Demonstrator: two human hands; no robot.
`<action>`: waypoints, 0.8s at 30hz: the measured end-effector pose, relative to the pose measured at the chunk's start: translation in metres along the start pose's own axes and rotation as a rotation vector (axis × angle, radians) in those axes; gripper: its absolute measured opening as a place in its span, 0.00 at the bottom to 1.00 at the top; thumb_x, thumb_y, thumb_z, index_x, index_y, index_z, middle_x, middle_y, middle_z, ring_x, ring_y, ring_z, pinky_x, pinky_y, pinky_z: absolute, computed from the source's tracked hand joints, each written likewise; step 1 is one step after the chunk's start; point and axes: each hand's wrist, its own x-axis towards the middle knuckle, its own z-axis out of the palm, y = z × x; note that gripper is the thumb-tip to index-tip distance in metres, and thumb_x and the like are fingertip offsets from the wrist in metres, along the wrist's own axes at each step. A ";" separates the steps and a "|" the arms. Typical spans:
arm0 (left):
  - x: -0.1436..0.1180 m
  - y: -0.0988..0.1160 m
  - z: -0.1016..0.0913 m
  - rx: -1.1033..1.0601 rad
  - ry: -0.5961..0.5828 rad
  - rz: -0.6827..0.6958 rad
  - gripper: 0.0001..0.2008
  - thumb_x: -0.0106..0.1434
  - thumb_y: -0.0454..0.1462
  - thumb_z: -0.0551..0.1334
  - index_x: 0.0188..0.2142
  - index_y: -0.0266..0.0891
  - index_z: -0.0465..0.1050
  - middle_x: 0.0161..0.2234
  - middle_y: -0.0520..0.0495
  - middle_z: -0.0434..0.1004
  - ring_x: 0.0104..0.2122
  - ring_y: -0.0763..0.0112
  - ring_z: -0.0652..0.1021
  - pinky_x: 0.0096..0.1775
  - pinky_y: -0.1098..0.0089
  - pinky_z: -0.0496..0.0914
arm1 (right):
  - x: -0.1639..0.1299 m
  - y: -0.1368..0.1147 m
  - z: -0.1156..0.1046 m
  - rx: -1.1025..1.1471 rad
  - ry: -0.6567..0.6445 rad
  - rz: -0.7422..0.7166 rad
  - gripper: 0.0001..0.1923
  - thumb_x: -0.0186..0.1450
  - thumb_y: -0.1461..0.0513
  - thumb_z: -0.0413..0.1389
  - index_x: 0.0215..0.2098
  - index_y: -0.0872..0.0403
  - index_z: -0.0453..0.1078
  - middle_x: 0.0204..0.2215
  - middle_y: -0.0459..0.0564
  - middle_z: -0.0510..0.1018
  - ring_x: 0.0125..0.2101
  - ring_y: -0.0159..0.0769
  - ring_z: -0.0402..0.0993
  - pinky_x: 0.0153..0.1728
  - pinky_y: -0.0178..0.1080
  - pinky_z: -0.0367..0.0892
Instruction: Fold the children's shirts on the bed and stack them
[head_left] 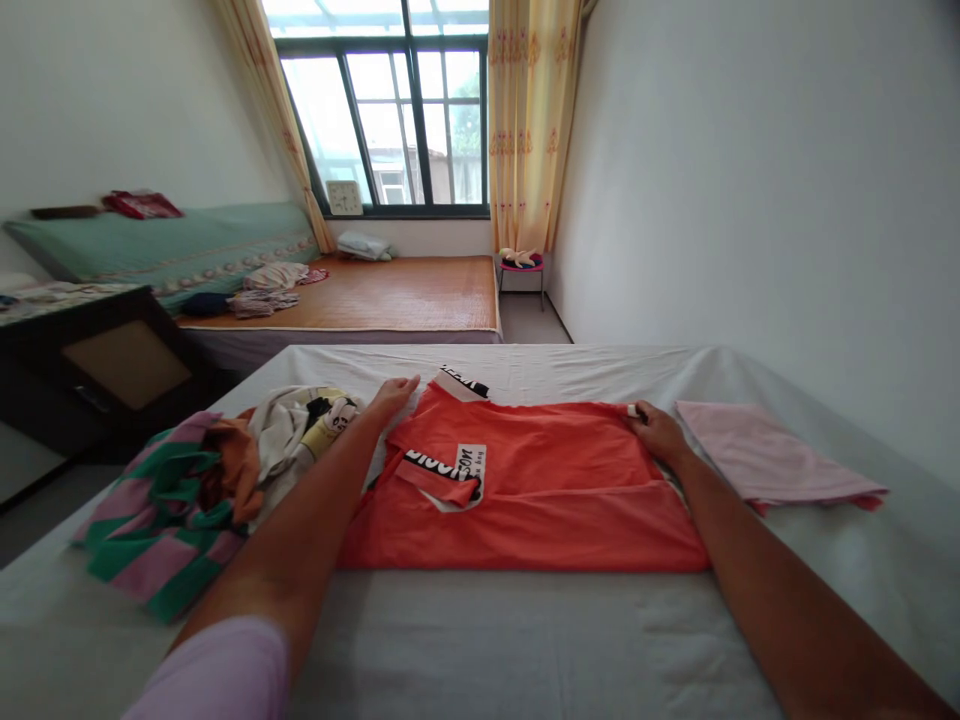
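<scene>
An orange T-shirt lies partly folded and flat on the white-sheeted bed, in the middle of the view, with a black-and-white printed patch showing on its turned-in left part. The left hand reaches forward with the arm stretched out, fingers extended and resting on the shirt's far left corner, pressing rather than clenched. The right hand sits at the shirt's far right edge, its fingers curled onto the cloth there and pinching it; a pale band shows on one finger. To the left of the shirt, touching the left forearm, is a loose heap of clothes, with a green-and-pink striped garment at its near side. To the right, just beside the right hand, lies a folded pink cloth. Beyond the bed stands a second, low bed with a woven mat carrying a few garments, a green bolster along the wall, a window with yellow curtains, and a small stool in the corner.
</scene>
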 end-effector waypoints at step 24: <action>-0.039 0.054 0.010 -0.261 -0.369 0.283 0.19 0.48 0.42 0.70 0.37 0.34 0.73 0.30 0.48 0.77 0.32 0.66 0.76 0.38 0.66 0.71 | -0.013 -0.018 -0.055 0.836 -0.157 -0.078 0.19 0.51 0.50 0.65 0.35 0.53 0.74 0.36 0.50 0.80 0.38 0.41 0.74 0.43 0.42 0.67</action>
